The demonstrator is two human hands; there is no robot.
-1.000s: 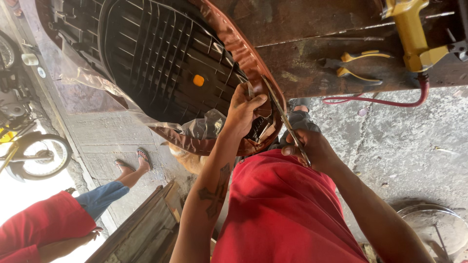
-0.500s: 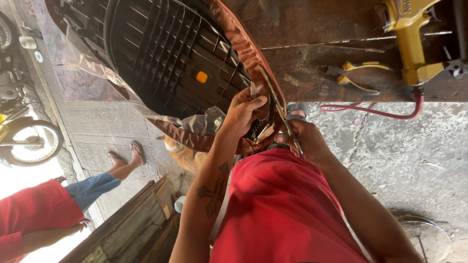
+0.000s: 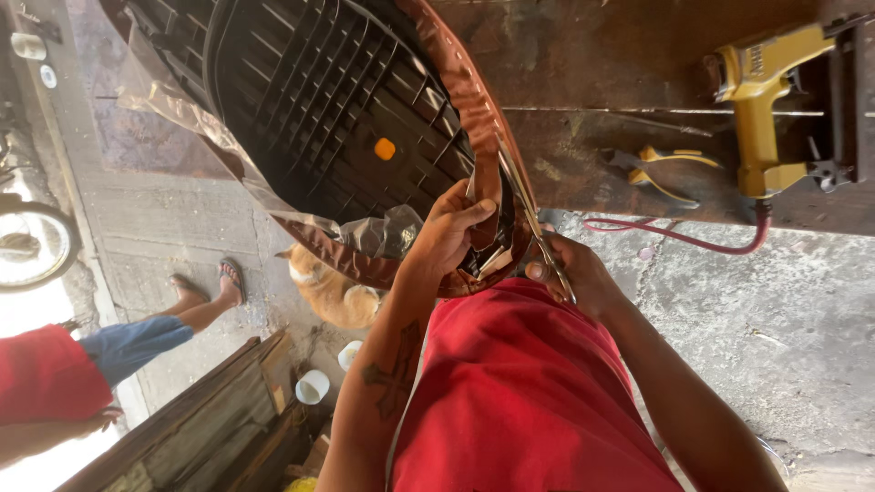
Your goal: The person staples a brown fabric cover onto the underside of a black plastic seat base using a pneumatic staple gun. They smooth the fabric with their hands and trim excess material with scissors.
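Gripping the brown cover (image 3: pixel 469 100) where it folds over the rim of the black ribbed seat base (image 3: pixel 337 100), the left hand (image 3: pixel 447 232) has its fingers (image 3: pixel 469 211) curled shut on that folded edge, same spot as 0.5 s ago. Right hand (image 3: pixel 574 273) is closed round the handles of scissors (image 3: pixel 533 223), blades running up along the cover's edge; it sits a bit lower & nearer the red shirt (image 3: pixel 529 392) than before. Seat base lies tilted on the table (image 3: pixel 592 82), clear plastic wrap (image 3: pixel 210 128) hanging off its far side. View has shifted: yellow staple gun (image 3: pixel 766 109) w/ its red hose (image 3: pixel 684 237) and yellow-handled pliers (image 3: pixel 661 169) now show fully on the table. Another person's feet in sandals (image 3: pixel 210 287) stand on the floor, dog (image 3: pixel 333 292) beside them.
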